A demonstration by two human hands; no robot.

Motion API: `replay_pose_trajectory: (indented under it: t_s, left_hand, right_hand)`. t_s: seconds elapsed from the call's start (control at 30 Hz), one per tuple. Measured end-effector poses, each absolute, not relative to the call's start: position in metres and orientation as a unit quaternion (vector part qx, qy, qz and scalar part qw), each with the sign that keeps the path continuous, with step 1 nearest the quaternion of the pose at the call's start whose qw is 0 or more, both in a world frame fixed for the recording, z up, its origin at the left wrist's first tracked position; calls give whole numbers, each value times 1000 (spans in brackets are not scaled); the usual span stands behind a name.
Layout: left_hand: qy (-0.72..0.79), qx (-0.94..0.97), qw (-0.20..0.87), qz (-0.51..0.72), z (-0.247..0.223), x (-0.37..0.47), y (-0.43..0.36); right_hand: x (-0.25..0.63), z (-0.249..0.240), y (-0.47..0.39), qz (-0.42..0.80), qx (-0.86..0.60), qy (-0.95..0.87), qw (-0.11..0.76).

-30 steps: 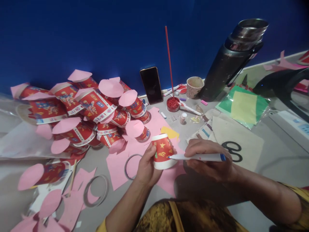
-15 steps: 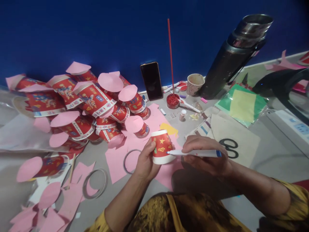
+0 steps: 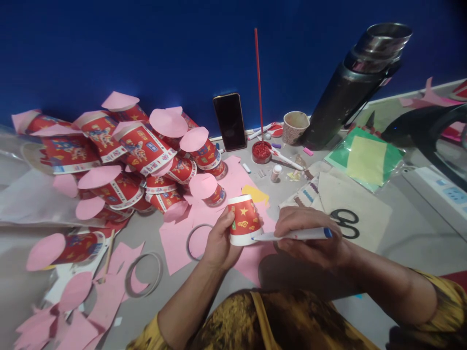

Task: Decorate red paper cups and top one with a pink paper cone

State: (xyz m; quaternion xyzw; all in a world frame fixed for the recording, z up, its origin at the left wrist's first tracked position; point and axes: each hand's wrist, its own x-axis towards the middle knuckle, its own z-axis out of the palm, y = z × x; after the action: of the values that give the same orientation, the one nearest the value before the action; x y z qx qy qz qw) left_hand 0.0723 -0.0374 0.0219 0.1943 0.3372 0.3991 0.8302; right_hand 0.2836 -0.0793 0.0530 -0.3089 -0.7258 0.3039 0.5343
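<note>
A red paper cup [image 3: 245, 218] with gold star patterns and white rims stands out at the centre, its narrower end up. My left hand [image 3: 222, 241] is closed around its left side, thumb on the front, other fingers hidden behind. In my right hand [image 3: 313, 238] is a white marker [image 3: 304, 234] with a blue end, held nearly level. The marker's tip is at the cup's lower white rim; whether it touches is hard to tell. Pink paper [image 3: 178, 248] lies beneath and left of the cup.
At the left, several red cups with pink paper discs [image 3: 146, 148] are piled up. Behind are a phone [image 3: 229, 121], a red pot [image 3: 261, 152] with a stick, and a tall black flask [image 3: 343, 92]. Scissors [image 3: 345, 223] lie right; tape rings [image 3: 143, 274] lie left.
The marker's tip has moved down from the red part of the cup to its lower white rim. The cup has shifted slightly up and left in my left hand.
</note>
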Motion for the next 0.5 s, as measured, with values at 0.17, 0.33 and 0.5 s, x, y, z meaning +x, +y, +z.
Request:
replay_pose_trajectory:
  t_s: [0.17,0.33,0.5]
  left_hand:
    - [337,192,831,398,22,73,-38]
    - [327,193,836,398,22,73,-39]
    - [329,203,831,400,22,74,-38]
  right_hand:
    - [282,50,-79,281,-314,-718,555]
    - [280,48,-78,253,-314,-716,571]
    - [282,53,-79,279,-316,-724,546]
